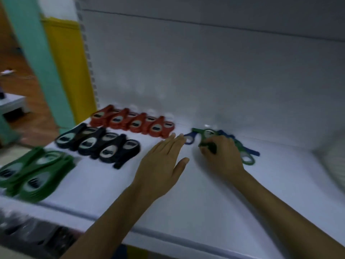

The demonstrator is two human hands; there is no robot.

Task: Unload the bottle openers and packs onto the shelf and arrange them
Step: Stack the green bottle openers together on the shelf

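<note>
Through the head camera we look down on a white shelf [205, 193], the one holder we can make out, and it carries bottle openers sorted by colour. The red openers [134, 122] stand stacked in a row along the back, at about ten o'clock from the frame's middle. The black openers [100, 144] lie in a row just in front of them at nine o'clock. A green stack [33, 174] sits by the front edge at eight o'clock. Our left hand [160, 165] is released, fingers straight and together, palm down over the bare shelf top; we cannot tell whether it touches the surface. Its fingertips lie just beside a blue opener [189, 138] at one o'clock from it. Our right hand [222, 156], at three o'clock from the left, has its fingers curled round a loose green opener [207, 133] that lies on the shelf near the back. More green and blue openers [248, 157] trail out from under that hand toward four o'clock, blurred and overlapping. The shelf top is plain white, backed by a pale grey back panel [205, 71]. At the far right edge there is a pale ribbed shape [336, 161], too blurred to name. To the left stand a yellow panel [69, 71] and a teal post [37, 53], with wooden floor [22, 86] behind them. Dark blurred goods [28, 230] lie on the level below at seven o'clock.
</note>
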